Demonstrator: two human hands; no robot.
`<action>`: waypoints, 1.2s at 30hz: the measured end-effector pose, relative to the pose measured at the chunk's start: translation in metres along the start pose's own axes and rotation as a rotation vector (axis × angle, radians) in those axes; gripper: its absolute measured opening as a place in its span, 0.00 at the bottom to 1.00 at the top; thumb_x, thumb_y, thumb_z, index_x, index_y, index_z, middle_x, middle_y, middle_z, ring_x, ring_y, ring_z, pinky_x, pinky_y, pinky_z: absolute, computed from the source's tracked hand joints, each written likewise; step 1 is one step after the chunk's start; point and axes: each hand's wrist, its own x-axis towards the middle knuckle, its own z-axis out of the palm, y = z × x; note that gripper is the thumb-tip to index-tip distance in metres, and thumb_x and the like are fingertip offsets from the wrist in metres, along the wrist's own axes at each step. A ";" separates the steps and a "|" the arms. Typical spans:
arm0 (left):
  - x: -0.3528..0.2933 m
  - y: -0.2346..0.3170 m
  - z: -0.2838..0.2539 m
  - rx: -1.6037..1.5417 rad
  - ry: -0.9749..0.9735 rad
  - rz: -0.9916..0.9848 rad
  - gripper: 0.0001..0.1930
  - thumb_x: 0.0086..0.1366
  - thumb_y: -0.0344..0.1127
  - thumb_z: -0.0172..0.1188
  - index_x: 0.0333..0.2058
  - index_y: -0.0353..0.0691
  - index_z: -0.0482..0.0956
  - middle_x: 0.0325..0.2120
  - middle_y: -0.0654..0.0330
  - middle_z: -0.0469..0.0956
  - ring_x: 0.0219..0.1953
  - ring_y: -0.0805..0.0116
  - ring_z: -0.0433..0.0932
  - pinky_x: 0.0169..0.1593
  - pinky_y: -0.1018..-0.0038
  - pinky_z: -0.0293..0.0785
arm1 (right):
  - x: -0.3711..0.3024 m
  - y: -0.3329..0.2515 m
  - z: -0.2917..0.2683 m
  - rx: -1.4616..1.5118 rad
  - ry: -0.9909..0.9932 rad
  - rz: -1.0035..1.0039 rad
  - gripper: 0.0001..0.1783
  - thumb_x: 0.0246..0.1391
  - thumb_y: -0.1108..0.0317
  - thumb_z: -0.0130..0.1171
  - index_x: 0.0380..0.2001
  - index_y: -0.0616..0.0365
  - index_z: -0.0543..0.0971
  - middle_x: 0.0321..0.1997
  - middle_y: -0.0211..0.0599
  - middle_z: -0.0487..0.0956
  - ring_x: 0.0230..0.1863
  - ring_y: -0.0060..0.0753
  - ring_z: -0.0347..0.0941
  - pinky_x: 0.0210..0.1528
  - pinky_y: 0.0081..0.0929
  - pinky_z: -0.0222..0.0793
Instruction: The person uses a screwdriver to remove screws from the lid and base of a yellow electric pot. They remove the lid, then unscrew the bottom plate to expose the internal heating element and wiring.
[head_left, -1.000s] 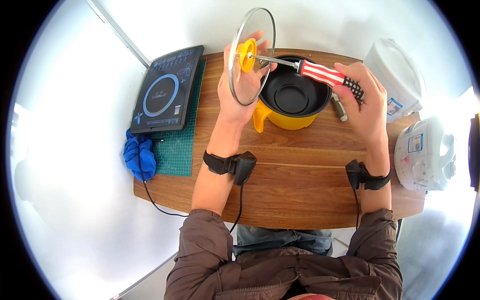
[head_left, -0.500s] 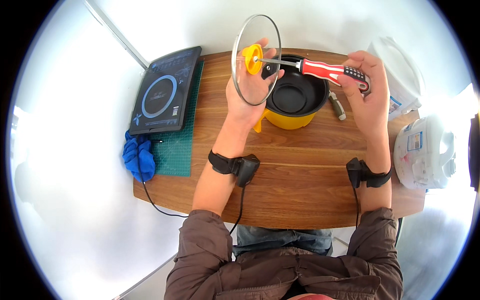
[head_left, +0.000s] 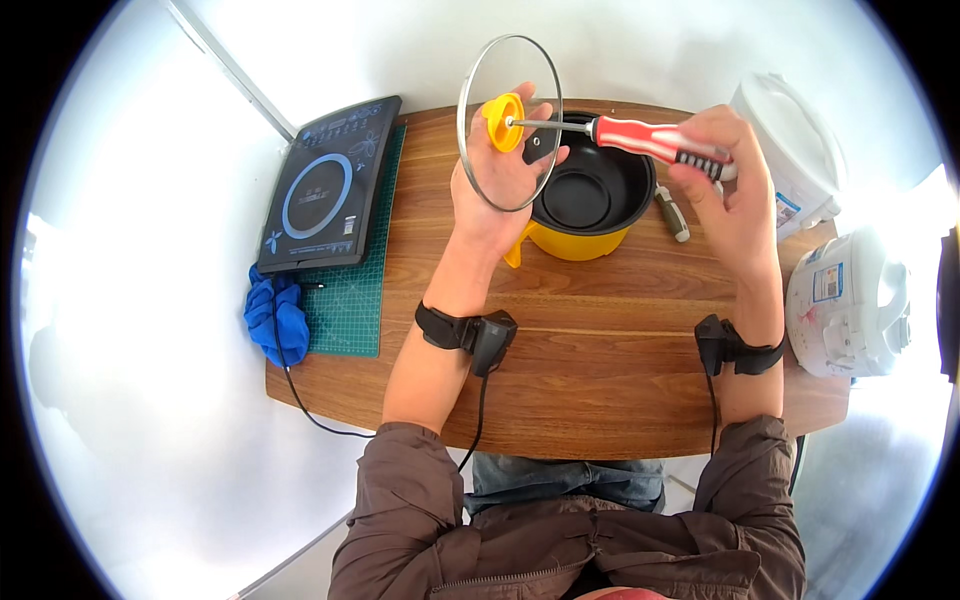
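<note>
My left hand (head_left: pixel 487 185) holds a clear glass lid (head_left: pixel 528 75) with a metal rim tilted up on edge; its fingers show through the glass, around the yellow knob (head_left: pixel 503 122). In my right hand (head_left: pixel 738 165) is the red and white handle of a screwdriver (head_left: pixel 640 137), pinched near its end. Its thin shaft points left, and the tip meets the centre of the lid, where the knob sits. Beneath the shaft stands a yellow pot (head_left: pixel 580 243) with a black inside, partly covered by the lid and my left hand.
A black induction cooker (head_left: pixel 320 190) lies on a green cutting mat (head_left: pixel 365 310) at the left, with a blue cloth (head_left: pixel 278 320) beside it. Right of the pot rests a small grey-green handled tool (head_left: pixel 672 213). A white rice cooker (head_left: pixel 840 310) and a white container (head_left: pixel 795 150) stand at the right.
The screwdriver's handle has turned about its length, and my right fingers have shifted on its end. The lid has dipped very slightly; the tip stays at its centre.
</note>
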 end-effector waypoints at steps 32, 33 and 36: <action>-0.004 0.000 -0.002 0.034 -0.004 0.005 0.24 0.82 0.55 0.41 0.65 0.50 0.71 0.71 0.60 0.65 0.70 0.58 0.64 0.66 0.43 0.71 | -0.002 -0.017 0.000 0.070 -0.034 0.480 0.27 0.62 0.75 0.66 0.64 0.54 0.75 0.46 0.30 0.79 0.41 0.19 0.75 0.42 0.18 0.74; -0.003 0.000 -0.002 0.035 -0.005 0.003 0.24 0.82 0.55 0.41 0.65 0.50 0.71 0.71 0.60 0.65 0.70 0.58 0.64 0.66 0.43 0.71 | -0.001 -0.014 -0.002 0.091 -0.066 0.505 0.27 0.62 0.75 0.66 0.64 0.54 0.75 0.48 0.31 0.79 0.42 0.19 0.75 0.43 0.19 0.74; -0.002 -0.001 -0.002 0.028 -0.008 -0.006 0.24 0.82 0.55 0.41 0.65 0.50 0.71 0.70 0.60 0.65 0.70 0.58 0.64 0.66 0.42 0.70 | -0.003 -0.001 0.001 0.095 -0.026 0.232 0.24 0.66 0.67 0.63 0.64 0.55 0.76 0.49 0.34 0.79 0.39 0.20 0.77 0.42 0.21 0.76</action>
